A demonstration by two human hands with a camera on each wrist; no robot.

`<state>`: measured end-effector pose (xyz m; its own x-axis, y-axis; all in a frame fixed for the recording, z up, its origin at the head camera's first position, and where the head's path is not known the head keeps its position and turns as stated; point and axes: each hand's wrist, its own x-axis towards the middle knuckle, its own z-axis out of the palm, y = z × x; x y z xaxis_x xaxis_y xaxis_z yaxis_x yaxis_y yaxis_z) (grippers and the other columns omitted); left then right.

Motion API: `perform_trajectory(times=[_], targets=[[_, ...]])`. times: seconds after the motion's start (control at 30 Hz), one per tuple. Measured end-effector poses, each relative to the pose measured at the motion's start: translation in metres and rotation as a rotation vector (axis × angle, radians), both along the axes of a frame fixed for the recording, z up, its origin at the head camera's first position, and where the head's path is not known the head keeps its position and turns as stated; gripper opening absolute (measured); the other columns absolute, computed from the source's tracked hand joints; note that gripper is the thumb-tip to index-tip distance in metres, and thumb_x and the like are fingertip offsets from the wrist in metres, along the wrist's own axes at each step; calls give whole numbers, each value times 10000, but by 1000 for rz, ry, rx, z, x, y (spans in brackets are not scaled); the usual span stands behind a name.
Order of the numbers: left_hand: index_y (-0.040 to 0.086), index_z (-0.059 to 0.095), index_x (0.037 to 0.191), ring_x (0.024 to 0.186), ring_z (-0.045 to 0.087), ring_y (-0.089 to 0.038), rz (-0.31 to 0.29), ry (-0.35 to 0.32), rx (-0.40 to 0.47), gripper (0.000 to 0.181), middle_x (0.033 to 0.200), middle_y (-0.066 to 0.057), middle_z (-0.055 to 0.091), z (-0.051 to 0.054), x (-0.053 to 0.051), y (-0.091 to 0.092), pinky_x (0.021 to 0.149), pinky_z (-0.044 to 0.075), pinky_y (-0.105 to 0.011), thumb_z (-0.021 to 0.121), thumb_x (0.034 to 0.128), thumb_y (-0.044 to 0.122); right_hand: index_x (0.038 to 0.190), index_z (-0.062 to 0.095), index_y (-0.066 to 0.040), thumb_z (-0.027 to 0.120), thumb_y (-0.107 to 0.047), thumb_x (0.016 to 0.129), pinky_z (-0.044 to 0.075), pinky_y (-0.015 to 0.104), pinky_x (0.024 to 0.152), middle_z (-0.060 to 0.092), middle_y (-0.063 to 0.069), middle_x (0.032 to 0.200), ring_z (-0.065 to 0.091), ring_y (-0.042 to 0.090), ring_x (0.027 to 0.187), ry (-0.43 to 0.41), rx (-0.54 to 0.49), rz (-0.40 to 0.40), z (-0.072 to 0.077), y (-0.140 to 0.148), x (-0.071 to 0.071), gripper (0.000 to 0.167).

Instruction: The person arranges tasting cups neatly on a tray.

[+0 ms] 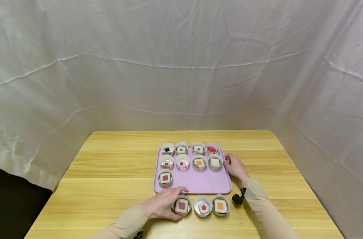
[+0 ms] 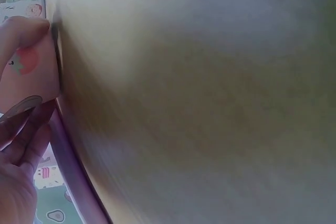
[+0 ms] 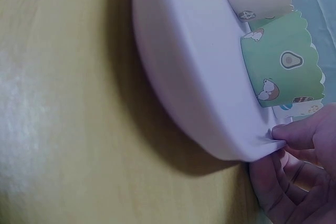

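My left hand (image 1: 161,203) grips a paper baking cup (image 2: 37,83) at the tray's near edge, thumb on one side and fingers on the other. Inside the cup is a square sushi piece (image 1: 182,205) with a dark red centre. At the right side of the lilac tray (image 1: 196,182), my right hand (image 1: 235,166) pinches the rim, thumb over it and fingers underneath in the right wrist view. Two more filled cups stand to the right of the gripped one: one with a red centre (image 1: 203,207), one with an orange centre (image 1: 220,206).
Several filled cups stand on the tray in two back rows, with a single cup (image 1: 165,178) at its front left. A green cup (image 3: 286,61) is close to my right thumb. The wooden table (image 1: 109,166) is bordered by hanging pale cloth (image 1: 181,83).
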<state>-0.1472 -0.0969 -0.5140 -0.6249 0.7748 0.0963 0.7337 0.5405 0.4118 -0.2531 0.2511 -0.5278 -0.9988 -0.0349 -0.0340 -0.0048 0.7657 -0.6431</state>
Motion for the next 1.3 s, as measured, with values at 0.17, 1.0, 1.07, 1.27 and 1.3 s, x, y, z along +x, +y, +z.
perform_trajectory(times=[0.17, 1.0, 1.07, 1.27, 1.3], targets=[[112, 421, 1401, 1131, 635, -120, 11, 14, 46, 875, 1226, -4, 654, 2, 0, -1, 1022, 544, -267, 888, 702, 353, 1182, 564, 37, 561, -115, 964, 451, 282, 624, 621, 133, 856, 575, 217, 740, 0, -1, -2, 0, 0, 0, 265], [51, 421, 1379, 1029, 692, -188, 87, 48, 135, 858, 1162, -95, 694, 24, -6, 2, 928, 596, -275, 901, 709, 292, 1170, 568, 29, 548, -128, 960, 433, 266, 623, 608, 117, 841, 560, 210, 729, 15, -3, 7, -1, 1, -1, 262], [37, 420, 1376, 1025, 696, -201, 87, 59, 143, 856, 1153, -105, 696, 25, -7, 2, 925, 600, -290, 901, 711, 280, 1163, 570, 23, 544, -131, 956, 433, 268, 631, 604, 109, 836, 557, 208, 730, 20, -12, 5, 0, 1, -1, 260], [8, 404, 1401, 1016, 702, -229, 108, 70, 164, 873, 1168, -145, 696, 28, -13, 4, 923, 608, -344, 893, 726, 268, 1131, 568, 29, 541, -122, 942, 421, 260, 611, 587, 99, 804, 543, 202, 706, 48, -20, 9, 2, -1, 3, 243], [9, 402, 1406, 1013, 702, -227, 111, 67, 166, 873, 1169, -145, 696, 28, -15, 4, 920, 609, -345, 892, 730, 268, 1135, 569, 29, 543, -123, 944, 422, 260, 612, 588, 100, 809, 544, 203, 709, 42, -19, 8, 2, -1, 2, 245]])
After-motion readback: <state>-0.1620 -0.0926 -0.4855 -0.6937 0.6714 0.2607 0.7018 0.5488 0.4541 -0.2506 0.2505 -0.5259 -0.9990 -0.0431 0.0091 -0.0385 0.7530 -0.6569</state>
